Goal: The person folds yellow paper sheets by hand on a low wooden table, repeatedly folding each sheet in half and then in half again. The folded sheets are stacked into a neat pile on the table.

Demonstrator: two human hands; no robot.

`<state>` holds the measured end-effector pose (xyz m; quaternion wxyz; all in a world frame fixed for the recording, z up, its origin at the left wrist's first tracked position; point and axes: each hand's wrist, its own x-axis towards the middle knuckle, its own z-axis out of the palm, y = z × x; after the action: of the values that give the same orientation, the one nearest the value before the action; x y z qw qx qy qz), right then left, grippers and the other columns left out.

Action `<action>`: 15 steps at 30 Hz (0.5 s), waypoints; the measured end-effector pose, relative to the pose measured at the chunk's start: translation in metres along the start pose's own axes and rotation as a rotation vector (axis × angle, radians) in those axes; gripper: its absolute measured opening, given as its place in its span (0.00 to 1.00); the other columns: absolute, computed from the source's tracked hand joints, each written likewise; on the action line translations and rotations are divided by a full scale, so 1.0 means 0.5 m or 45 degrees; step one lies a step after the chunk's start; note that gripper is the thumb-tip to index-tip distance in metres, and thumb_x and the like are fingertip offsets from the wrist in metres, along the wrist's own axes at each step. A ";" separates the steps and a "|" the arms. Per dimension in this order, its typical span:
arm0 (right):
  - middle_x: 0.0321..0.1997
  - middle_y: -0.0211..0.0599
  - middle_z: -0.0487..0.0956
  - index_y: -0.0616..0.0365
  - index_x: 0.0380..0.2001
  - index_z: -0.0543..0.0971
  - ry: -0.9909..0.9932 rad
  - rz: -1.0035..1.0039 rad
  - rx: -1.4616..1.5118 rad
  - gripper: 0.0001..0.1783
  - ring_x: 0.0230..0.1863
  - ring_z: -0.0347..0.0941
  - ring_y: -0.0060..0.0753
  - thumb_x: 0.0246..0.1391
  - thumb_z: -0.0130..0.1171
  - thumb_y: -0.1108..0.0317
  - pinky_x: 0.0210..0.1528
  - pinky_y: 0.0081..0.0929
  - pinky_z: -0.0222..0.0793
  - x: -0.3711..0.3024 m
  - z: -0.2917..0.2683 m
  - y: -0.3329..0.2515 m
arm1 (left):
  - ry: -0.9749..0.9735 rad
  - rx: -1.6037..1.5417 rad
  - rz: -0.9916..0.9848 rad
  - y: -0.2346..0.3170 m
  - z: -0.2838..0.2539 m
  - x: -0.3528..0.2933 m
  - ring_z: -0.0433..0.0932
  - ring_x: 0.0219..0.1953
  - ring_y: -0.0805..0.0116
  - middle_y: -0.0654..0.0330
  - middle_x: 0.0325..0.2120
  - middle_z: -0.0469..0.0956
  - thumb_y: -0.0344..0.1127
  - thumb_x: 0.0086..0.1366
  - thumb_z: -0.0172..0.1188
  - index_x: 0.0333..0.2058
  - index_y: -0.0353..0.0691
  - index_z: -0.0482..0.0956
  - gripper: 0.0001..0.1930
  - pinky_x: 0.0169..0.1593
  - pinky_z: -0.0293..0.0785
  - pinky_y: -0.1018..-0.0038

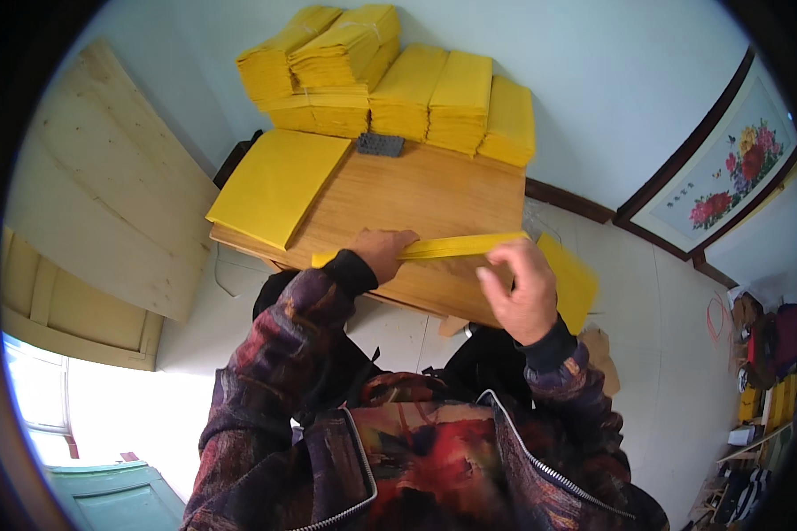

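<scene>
Hand on paper, picture apparently lettered

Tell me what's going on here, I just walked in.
At a wooden table, a person's left hand grips a narrow yellow piece. Their right hand, thumb and fingers apart, is at its right end; whether it touches is unclear. A blurred yellow sheet shows just beyond the right hand. A yellow stack lies on the table's left, and yellow bundles are piled at the back.

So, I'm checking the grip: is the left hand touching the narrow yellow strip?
Touching: the head view shows the left hand closed over the narrow yellow strip, which emerges on both sides.
</scene>
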<state>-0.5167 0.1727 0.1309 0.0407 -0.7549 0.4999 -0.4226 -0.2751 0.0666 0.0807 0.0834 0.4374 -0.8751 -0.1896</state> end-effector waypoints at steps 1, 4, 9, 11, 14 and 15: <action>0.41 0.38 0.75 0.56 0.39 0.74 -0.086 -0.136 -0.107 0.20 0.44 0.72 0.41 0.41 0.68 0.72 0.49 0.37 0.67 0.010 0.005 -0.007 | 0.028 0.114 0.064 0.002 0.005 0.001 0.79 0.42 0.54 0.55 0.36 0.81 0.32 0.58 0.54 0.47 0.48 0.75 0.16 0.44 0.69 0.56; 0.56 0.39 0.69 0.53 0.58 0.66 -0.451 -0.197 -0.461 0.40 0.60 0.63 0.43 0.39 0.70 0.66 0.65 0.48 0.53 0.028 0.054 -0.006 | -0.056 0.194 0.076 0.017 0.017 0.004 0.79 0.42 0.54 0.56 0.36 0.81 0.31 0.57 0.53 0.47 0.49 0.75 0.17 0.47 0.66 0.55; 0.42 0.42 0.78 0.58 0.44 0.72 -0.739 -0.004 -0.447 0.21 0.46 0.75 0.45 0.45 0.63 0.69 0.50 0.43 0.68 0.026 0.124 0.038 | -0.287 0.194 0.033 0.035 0.015 0.010 0.77 0.45 0.53 0.54 0.38 0.81 0.33 0.58 0.57 0.50 0.50 0.73 0.20 0.49 0.67 0.56; 0.34 0.44 0.79 0.58 0.37 0.73 -0.666 -0.067 -0.416 0.12 0.37 0.77 0.47 0.47 0.59 0.70 0.39 0.43 0.70 0.020 0.137 0.049 | -0.351 0.221 -0.006 0.034 0.015 0.015 0.78 0.44 0.52 0.54 0.37 0.81 0.33 0.58 0.56 0.50 0.51 0.74 0.20 0.49 0.67 0.56; 0.29 0.46 0.80 0.59 0.30 0.73 -0.638 -0.071 -0.402 0.04 0.30 0.78 0.49 0.50 0.54 0.72 0.30 0.44 0.71 0.017 0.149 0.061 | -0.384 0.226 -0.008 0.026 0.020 0.023 0.78 0.43 0.51 0.54 0.36 0.81 0.33 0.58 0.56 0.50 0.52 0.74 0.19 0.49 0.67 0.55; 0.28 0.46 0.80 0.59 0.29 0.73 -0.650 -0.057 -0.410 0.03 0.29 0.78 0.50 0.50 0.53 0.73 0.28 0.44 0.71 0.017 0.152 0.064 | -0.385 0.215 -0.005 0.023 0.023 0.025 0.78 0.43 0.51 0.54 0.36 0.81 0.33 0.58 0.56 0.50 0.52 0.74 0.19 0.49 0.67 0.55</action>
<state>-0.4871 0.1227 0.0720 0.0356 -0.8442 0.5175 -0.1350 -0.2946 0.0658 0.0743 -0.0866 0.4112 -0.8896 -0.1792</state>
